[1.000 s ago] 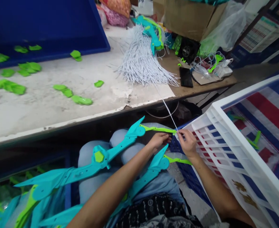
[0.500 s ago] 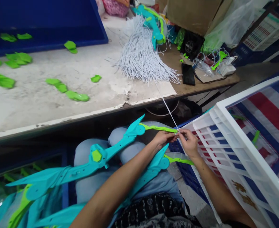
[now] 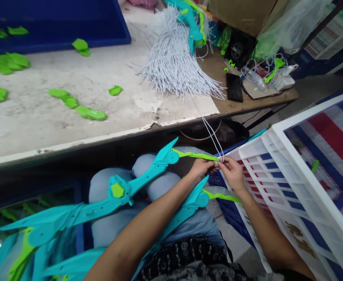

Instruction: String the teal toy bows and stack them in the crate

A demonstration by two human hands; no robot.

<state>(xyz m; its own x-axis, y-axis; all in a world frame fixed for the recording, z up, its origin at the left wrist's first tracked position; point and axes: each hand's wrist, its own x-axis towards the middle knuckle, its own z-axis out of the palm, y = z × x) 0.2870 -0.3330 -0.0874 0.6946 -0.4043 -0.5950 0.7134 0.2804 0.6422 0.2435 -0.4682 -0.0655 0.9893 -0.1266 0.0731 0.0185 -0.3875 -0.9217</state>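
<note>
A teal toy bow (image 3: 101, 205) with a lime-green tip arm (image 3: 199, 155) lies across my lap. My left hand (image 3: 202, 168) is closed around the end of that green arm. With thumb and fingers pinched, my right hand (image 3: 232, 171) grips a white string (image 3: 213, 134) right at the same tip. The string forms two strands that rise toward the table edge. Whether it passes through a hole in the tip is hidden by my fingers. A second teal bow (image 3: 186, 207) rests under my left forearm, its green arm passing beside my right wrist.
A thick bundle of white strings (image 3: 174, 66) spreads over the white tabletop (image 3: 124, 132), near loose green pieces (image 3: 91, 113) and a blue tray (image 3: 57, 23). A dark phone (image 3: 234, 88) lies at the right. A white basket (image 3: 279, 187) stands by my right arm; more bows lie lower left.
The string, earlier a single straight line to the tip, now shows as two strands looping at my fingers. Both hands remain at the bow tip. My view has shifted slightly.
</note>
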